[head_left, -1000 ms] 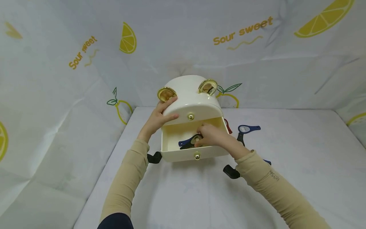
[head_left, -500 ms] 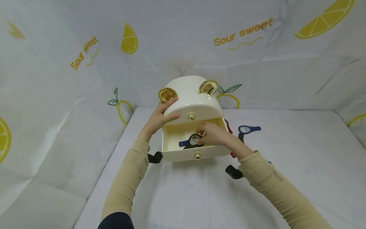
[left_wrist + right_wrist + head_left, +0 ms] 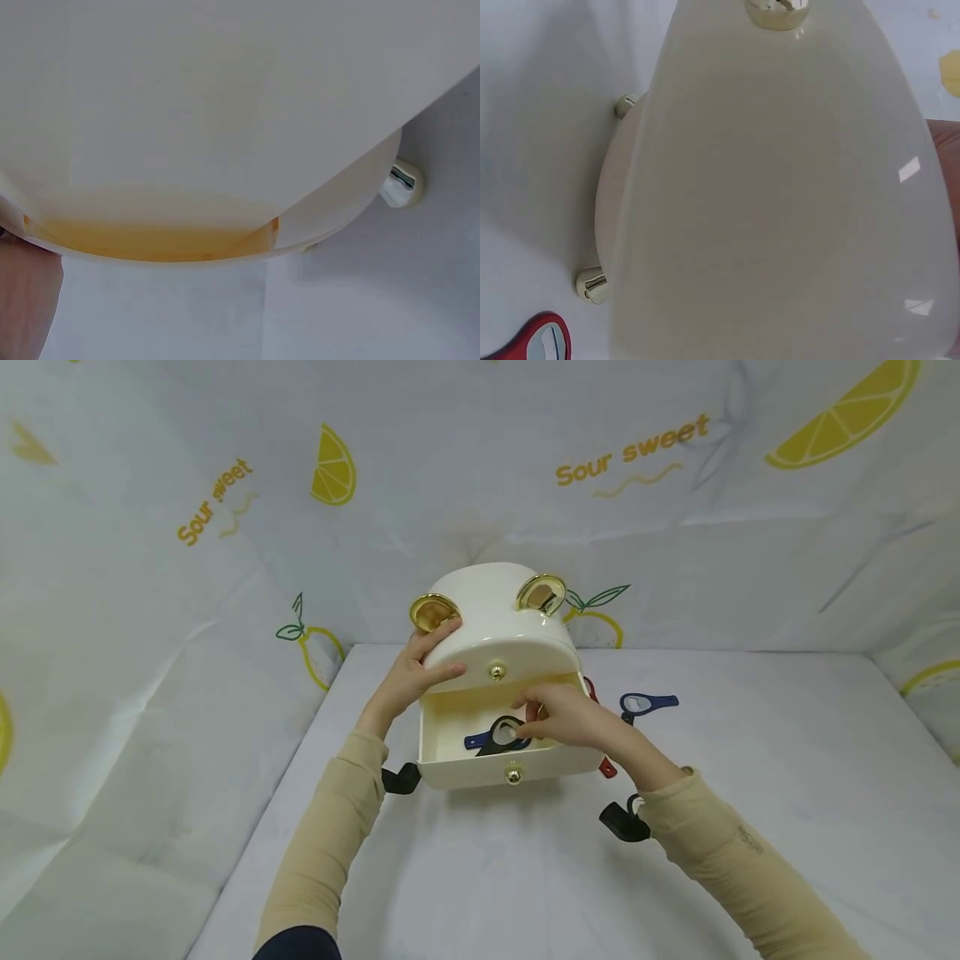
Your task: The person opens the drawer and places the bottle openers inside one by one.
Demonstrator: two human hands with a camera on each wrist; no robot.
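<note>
A white two-drawer storage box (image 3: 491,602) with gold ears stands on the table, its lower drawer (image 3: 465,773) pulled out. My left hand (image 3: 408,681) rests on the box's left side, index finger stretched towards the gold ear and thumb along the upper front; its other fingers are hidden. Inside the drawer, a black bottle opener (image 3: 491,745) lies across a blue bottle opener (image 3: 476,741). My right hand (image 3: 562,714) is over the drawer's right part, fingers bent loosely and apart from the thumb, nothing visible between them. The thumb tip is beside the black opener's ring.
Right of the box lie a blue bottle opener (image 3: 648,702) with a partly hidden black one below it, and red handles (image 3: 607,767). The right wrist view shows a red bottle opener (image 3: 546,341) near the box's gold foot (image 3: 592,285). A printed cloth hangs behind.
The black bottle opener has settled flatter over the blue one in the drawer. My right hand's fingers have lifted and spread away from it. My left hand stays on the box.
</note>
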